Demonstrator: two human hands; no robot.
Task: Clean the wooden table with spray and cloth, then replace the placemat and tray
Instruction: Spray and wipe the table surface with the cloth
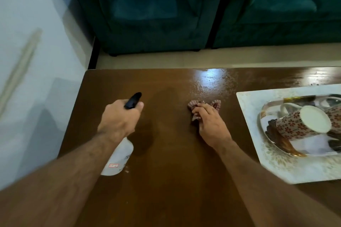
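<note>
Lower left of centre: a white plastic spray bottle with black trigger head [118,158] is gripped by the left hand [120,119], fingers curled round its neck. Centre: a crumpled red checked cloth [196,109] is pinched against the brown wooden table [171,180] by the right hand [211,123]. Droplets are seen upper centre; wiping is judged barely begun. Right edge: the white patterned placemat [287,169] and glass tray [267,110] are cut off, not yet replaced.

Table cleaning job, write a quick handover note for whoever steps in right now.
Left hand grips the spray bottle, nozzle forward.
Right hand holds the checked cloth bunched on the wooden table.
Spray droplets lie at the far edge, not yet wiped.
Placemat with tray and mugs sits at the right.
Left: wipe, then replace placemat and tray.
</note>
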